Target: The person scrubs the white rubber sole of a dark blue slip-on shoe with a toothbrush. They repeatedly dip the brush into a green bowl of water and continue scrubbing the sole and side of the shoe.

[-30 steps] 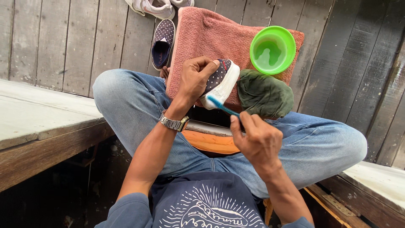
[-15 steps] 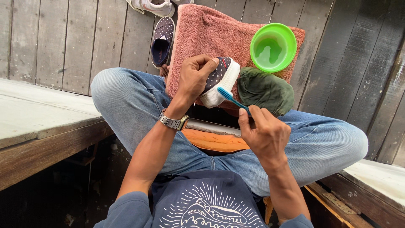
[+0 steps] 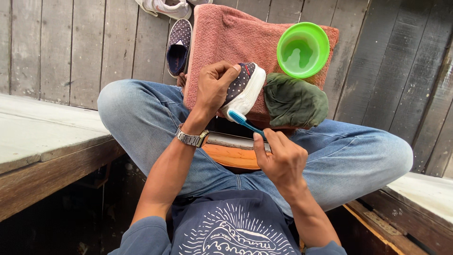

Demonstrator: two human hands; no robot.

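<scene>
My left hand [image 3: 214, 87] grips a dark polka-dot slip-on shoe with a white sole [image 3: 245, 89], held tilted over a pink towel [image 3: 236, 42]. My right hand [image 3: 281, 158] holds a blue toothbrush [image 3: 245, 123]; its bristle head touches the white sole edge at the shoe's near end. A steel watch [image 3: 191, 138] sits on my left wrist. I sit cross-legged in blue jeans.
A green bowl [image 3: 303, 49] with liquid rests on the towel at the right. A dark green cloth [image 3: 295, 101] lies beside the shoe. The matching shoe [image 3: 178, 47] and a white sneaker [image 3: 165, 7] lie on the plank floor. Wooden ledges flank me at left [image 3: 42, 137] and right.
The toothbrush has shifted along the shoe's white sole, moving back and forth between frames. My left hand keeps the same hold on the shoe.
</scene>
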